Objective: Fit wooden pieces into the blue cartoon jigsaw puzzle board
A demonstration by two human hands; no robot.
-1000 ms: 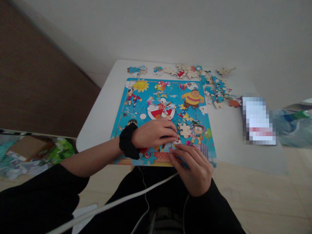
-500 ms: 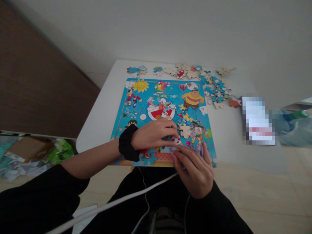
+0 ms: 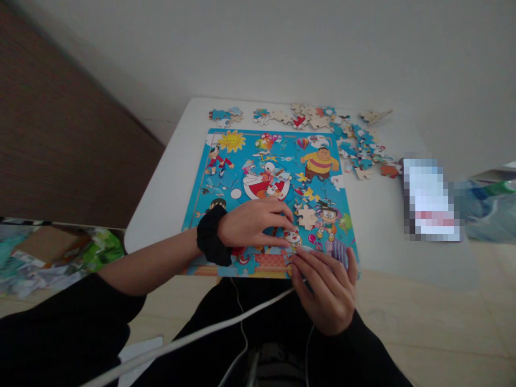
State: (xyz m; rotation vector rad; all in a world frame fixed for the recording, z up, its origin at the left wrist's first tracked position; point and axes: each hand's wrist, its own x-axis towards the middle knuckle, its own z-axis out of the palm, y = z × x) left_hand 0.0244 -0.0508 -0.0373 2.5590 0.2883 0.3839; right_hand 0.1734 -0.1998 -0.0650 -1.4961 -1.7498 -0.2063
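Observation:
A blue cartoon jigsaw puzzle [image 3: 189,215] lies partly assembled on the table. My left hand [image 3: 258,223], with a black scrunchie at its wrist, reaches over the lower middle. Its thumb and forefinger are on either side of a puzzle piece [image 3: 293,237] with a red-and-white cat face. Just below, my right hand [image 3: 324,290] rests its outstretched fingertips on the lower right of the puzzle, close to that piece. A loose piece turned plain wood side up [image 3: 307,216] lies on the picture above the hands. Both hands partly hide the lower edge.
Loose puzzle pieces [image 3: 358,145] are scattered behind and right of the puzzle on the white table [image 3: 155,199]. A phone with a blurred screen [image 3: 431,199] stands at the right, beside a clear plastic bag [image 3: 489,212]. A white cable [image 3: 209,326] crosses above my lap.
My right hand has shifted slightly down and right, away from the cat-face piece, uncovering more of it. My left hand has stayed nearly in place, its thumb a little lower.

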